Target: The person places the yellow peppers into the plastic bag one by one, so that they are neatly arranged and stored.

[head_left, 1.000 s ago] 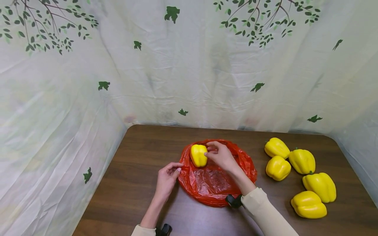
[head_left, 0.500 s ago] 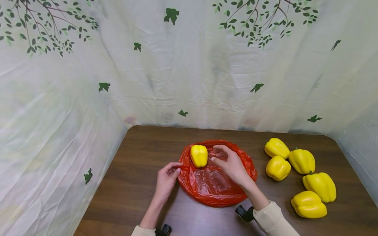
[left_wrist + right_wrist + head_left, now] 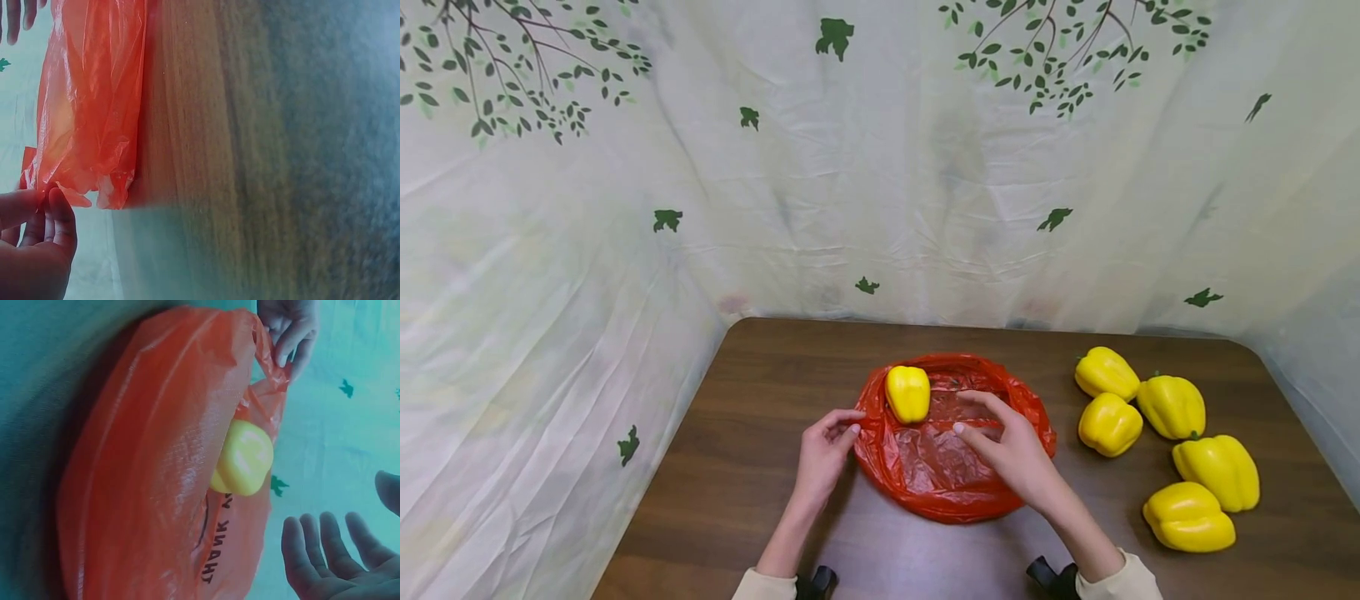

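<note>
A red plastic bag (image 3: 951, 508) lies with its mouth spread wide on the table. Inside it, toward the left, sits a yellow bell pepper (image 3: 907, 395); the right wrist view shows this pepper (image 3: 245, 459) against the bag's printed inner wall. My left hand (image 3: 823, 454) pinches the bag's left rim between thumb and fingers, as the left wrist view also shows (image 3: 47, 231). Over the right part of the bag's mouth hovers my right hand (image 3: 1011, 446), thumb and fingers apart, holding nothing. It is apart from the pepper.
Several yellow bell peppers (image 3: 1170, 407) lie loose on the brown wooden table (image 3: 760, 375) to the right of the bag. A pale cloth with printed leaves (image 3: 880, 192) hangs behind the table's far edge.
My right hand has let go of the pepper in the bag and drawn back to the right and toward me. The left hand has stayed at the rim.
</note>
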`<state>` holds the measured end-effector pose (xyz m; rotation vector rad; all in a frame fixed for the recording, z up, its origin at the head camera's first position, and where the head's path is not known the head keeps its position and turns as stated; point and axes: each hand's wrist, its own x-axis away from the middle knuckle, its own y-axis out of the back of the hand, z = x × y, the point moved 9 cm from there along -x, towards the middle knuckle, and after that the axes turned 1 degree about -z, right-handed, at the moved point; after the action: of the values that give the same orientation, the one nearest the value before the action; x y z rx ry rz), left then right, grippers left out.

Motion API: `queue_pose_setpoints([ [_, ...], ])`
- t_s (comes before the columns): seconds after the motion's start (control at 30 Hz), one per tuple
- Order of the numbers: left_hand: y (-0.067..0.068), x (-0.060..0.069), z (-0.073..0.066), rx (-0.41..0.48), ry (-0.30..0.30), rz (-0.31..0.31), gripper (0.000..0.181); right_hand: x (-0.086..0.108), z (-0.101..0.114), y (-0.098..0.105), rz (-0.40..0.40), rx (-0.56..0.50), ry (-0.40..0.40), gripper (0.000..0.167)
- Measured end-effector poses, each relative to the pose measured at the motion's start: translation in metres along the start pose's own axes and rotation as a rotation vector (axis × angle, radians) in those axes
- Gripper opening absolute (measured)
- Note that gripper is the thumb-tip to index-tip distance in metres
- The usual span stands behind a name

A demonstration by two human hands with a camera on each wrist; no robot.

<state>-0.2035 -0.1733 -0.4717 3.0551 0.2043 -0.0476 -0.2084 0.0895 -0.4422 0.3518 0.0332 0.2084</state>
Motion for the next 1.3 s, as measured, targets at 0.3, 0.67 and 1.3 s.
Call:
queue_pose_setpoints([
  [0.3, 0.000, 0.000, -0.001, -0.023, -0.001, -0.001, 0.017, 0.024, -0.013, 0.008, -0.032, -0.042, -0.042, 0.041],
  [0.67, 0.001, -0.002, 0.008, -0.021, 0.035, -0.015, 0.016, 0.052, -0.025, 0.024, -0.116, -0.022, -0.038, 0.041],
  [1.3, 0.001, -0.012, 0.034, -0.047, 0.036, -0.034, 0.020, 0.096, -0.046, 0.041, -0.272, 0.057, -0.076, 0.038],
])
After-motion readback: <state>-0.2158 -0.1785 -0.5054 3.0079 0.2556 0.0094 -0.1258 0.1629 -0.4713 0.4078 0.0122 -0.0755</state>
